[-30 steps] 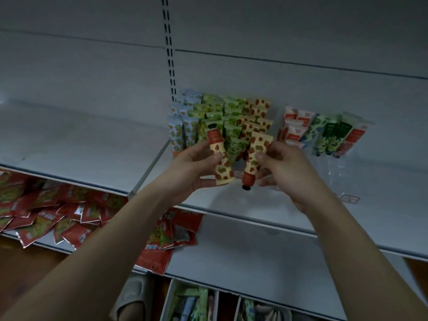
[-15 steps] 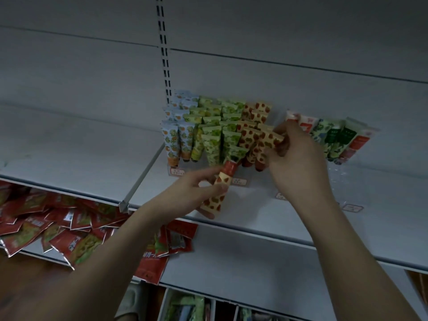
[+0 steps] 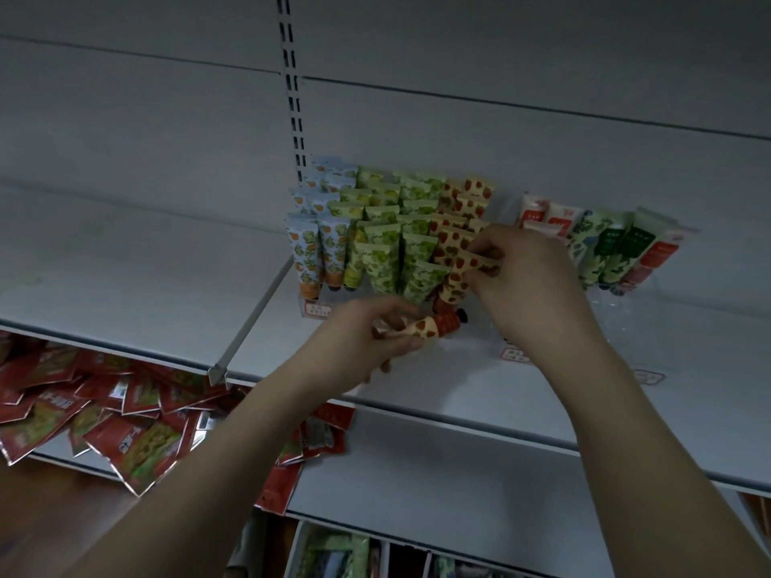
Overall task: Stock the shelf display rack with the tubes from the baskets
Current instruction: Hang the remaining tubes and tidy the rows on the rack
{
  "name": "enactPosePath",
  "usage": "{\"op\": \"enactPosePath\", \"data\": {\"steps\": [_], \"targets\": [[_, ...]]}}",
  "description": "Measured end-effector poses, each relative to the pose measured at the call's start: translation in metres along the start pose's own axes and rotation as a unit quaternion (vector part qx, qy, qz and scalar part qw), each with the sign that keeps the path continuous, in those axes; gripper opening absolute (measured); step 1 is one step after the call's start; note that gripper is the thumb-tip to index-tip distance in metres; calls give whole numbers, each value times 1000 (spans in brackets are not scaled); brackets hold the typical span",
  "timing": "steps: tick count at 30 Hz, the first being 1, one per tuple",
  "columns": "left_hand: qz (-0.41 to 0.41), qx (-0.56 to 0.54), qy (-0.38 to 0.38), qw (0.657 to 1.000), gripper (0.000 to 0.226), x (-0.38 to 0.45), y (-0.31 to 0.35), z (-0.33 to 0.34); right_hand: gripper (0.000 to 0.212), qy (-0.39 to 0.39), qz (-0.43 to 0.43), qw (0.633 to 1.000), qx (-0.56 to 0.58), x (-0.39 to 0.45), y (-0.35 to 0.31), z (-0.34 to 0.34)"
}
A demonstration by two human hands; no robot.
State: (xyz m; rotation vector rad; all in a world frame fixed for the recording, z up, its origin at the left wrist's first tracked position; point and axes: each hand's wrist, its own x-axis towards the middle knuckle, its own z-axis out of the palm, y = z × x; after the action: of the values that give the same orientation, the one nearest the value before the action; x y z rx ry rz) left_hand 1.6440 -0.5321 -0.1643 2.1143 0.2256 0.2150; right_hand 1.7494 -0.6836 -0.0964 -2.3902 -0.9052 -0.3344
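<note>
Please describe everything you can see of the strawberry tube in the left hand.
The strawberry tube is cream with red strawberry prints, a ribbed red-orange neck and a small dark cap. It looks like soft plastic. It lies nearly level, cap to the right, above the white shelf, below the rack's strawberry row. The left hand grips its flat end.

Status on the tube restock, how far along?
Mostly stocked: blue, green and strawberry tubes already fill the display rack. In hand: the right hand pinches a strawberry tube at the front of that column; the left hand holds another strawberry tube lying sideways, not yet placed. What remains in the baskets can't be judged.
</note>
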Motion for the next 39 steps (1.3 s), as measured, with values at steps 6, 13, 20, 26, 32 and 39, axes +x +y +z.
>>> {"op": "enactPosePath", "data": {"steps": [6,13,20,26,32,39], "targets": [[35,24,151,988,19,10,21,-8,18,19,5,1000,-19,4,1,4],[15,140,106,984,32,15,30,-24,20,30,-4,997,-64,6,3,10],[-1,192,13,981,26,12,16,-15,26,14,4,998,-65,10,1,9],[-41,105,22,993,35,9,9,-21,31,-11,19,997,-77,10,0,8],[-144,-16,20,989,56,1,-8,-19,28,-3,24,995,-96,5,-4,21],[-168,-22,33,985,81,-7,-22,-24,24,87,17,995,-41,-8,-4,38]]}}
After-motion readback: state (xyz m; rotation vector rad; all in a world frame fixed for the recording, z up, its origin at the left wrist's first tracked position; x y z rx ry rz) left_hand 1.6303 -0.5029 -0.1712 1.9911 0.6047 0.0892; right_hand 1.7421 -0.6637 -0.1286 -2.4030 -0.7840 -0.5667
